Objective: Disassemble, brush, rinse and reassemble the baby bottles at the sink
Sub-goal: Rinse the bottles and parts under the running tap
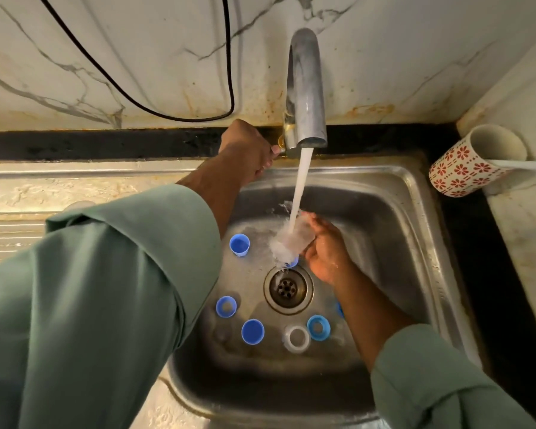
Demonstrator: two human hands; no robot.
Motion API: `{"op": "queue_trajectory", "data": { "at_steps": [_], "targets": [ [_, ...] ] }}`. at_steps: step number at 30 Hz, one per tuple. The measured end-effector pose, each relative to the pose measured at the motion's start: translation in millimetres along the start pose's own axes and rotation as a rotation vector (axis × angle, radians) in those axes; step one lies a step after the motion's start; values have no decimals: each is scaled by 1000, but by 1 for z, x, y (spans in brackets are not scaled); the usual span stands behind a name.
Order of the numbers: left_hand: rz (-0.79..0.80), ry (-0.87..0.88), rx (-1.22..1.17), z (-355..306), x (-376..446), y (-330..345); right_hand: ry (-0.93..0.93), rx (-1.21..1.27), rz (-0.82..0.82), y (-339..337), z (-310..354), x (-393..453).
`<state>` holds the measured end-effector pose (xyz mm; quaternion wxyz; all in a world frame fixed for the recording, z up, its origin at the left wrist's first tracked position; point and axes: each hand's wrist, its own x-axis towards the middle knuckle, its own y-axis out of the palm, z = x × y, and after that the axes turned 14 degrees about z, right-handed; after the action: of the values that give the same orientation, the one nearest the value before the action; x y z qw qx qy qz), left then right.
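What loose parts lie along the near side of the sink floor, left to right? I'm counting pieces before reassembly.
Blue ring → blue cap → white ring → second blue ring, all on the sink floor.

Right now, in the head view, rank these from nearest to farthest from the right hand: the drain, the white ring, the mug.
From the right hand:
1. Drain, just below-left of it on the sink floor.
2. White ring, farther toward the near wall.
3. Mug, up on the counter, outside the sink at right.
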<state>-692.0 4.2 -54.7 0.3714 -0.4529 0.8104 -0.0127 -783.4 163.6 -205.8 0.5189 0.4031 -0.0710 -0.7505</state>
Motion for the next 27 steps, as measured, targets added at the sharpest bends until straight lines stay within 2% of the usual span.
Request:
{"op": "queue_trajectory", "data": {
  "at_steps": [3, 9, 14, 17, 20, 24, 27],
  "targets": [
    [23, 47, 60, 2, 1, 0, 43, -50, -54, 11, -11, 2],
    [-4, 24, 4, 2, 4, 2, 79, -3, -102, 15, -10, 9],
    [9, 7, -7, 1, 5, 0, 121, -48, -12, 22, -10, 13],
    [4, 0, -18, 3, 6, -1, 164, 0, 114, 15, -11, 13],
    [1, 1, -5, 1, 6, 0, 246, 8, 48, 5, -10, 13],
    [-9, 6, 9, 2, 8, 0, 331, -67, 183, 7, -8, 7],
    [-9, 5, 13, 2, 7, 2, 354, 34, 148, 10, -11, 9]
  ]
}}
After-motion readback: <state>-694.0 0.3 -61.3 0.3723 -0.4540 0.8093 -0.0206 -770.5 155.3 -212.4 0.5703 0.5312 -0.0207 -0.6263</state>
